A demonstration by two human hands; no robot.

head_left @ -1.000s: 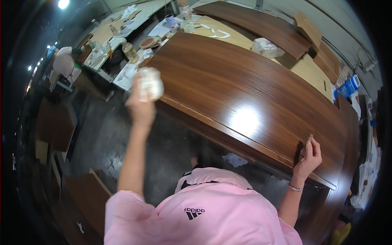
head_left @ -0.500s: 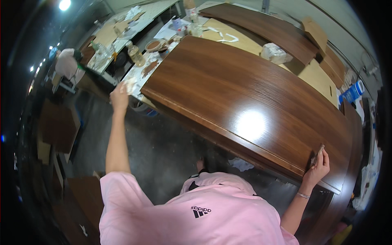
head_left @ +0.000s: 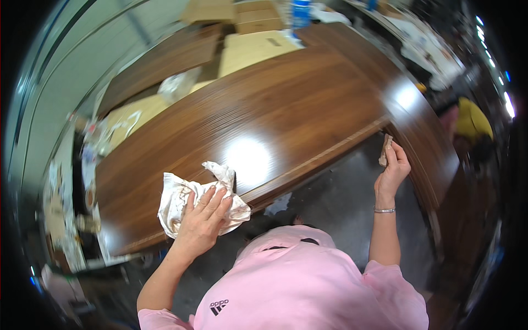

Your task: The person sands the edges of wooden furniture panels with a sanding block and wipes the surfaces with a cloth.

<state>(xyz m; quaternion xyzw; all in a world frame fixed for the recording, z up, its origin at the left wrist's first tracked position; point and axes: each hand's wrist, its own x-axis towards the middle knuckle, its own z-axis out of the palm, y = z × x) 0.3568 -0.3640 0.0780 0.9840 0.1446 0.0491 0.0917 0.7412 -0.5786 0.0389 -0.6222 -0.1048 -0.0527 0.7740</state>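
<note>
A large dark-brown wood-grain panel (head_left: 286, 104) with a glossy surface lies before me. My left hand (head_left: 203, 217) presses a crumpled white rag (head_left: 175, 198) with brown stains onto its near left part, fingers stretched over the cloth. Part of the rag is hidden beneath the palm, and one corner sticks up beyond the fingertips. At the right, my right hand (head_left: 395, 168) is raised just off the panel's near edge. Its thumb and fingers pinch a small folded brownish piece (head_left: 386, 151); what it is made of I cannot tell.
Another brown panel (head_left: 165, 60) lies behind, beside cardboard boxes (head_left: 258, 17) and a clear plastic bundle (head_left: 175, 87). A brown side panel (head_left: 421, 137) joins at the right. A cluttered white worktable (head_left: 77, 187) stands left. Someone in yellow (head_left: 473, 121) is blurred at far right.
My view has turned to the right. The left hand has come from the cluttered table onto the panel with the rag. My right hand has moved off the panel's surface, still pinching the small piece.
</note>
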